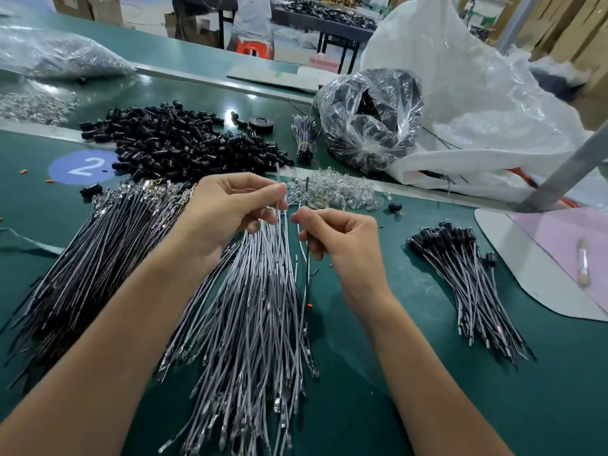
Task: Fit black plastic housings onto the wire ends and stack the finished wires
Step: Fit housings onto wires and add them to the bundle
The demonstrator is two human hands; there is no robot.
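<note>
My left hand (227,212) pinches the top ends of a large fan of grey wires (253,317) that spreads toward me over the green table. Just to its right, my right hand (342,238) pinches a black wire and a grey wire (307,274) pulled apart from the fan. A heap of loose black housings (177,143) lies beyond my hands. At the right lies a stack of finished wires (467,278) with black housings on their far ends. A pile of black wires (95,268) lies at the left.
Clear small bulbs (332,192) lie scattered behind my hands. A plastic bag of black parts (371,120) and a big white sack (477,93) stand at the back right. A small wire bundle (304,136) and a tape roll (261,124) lie nearby. A white board (513,258) sits at right.
</note>
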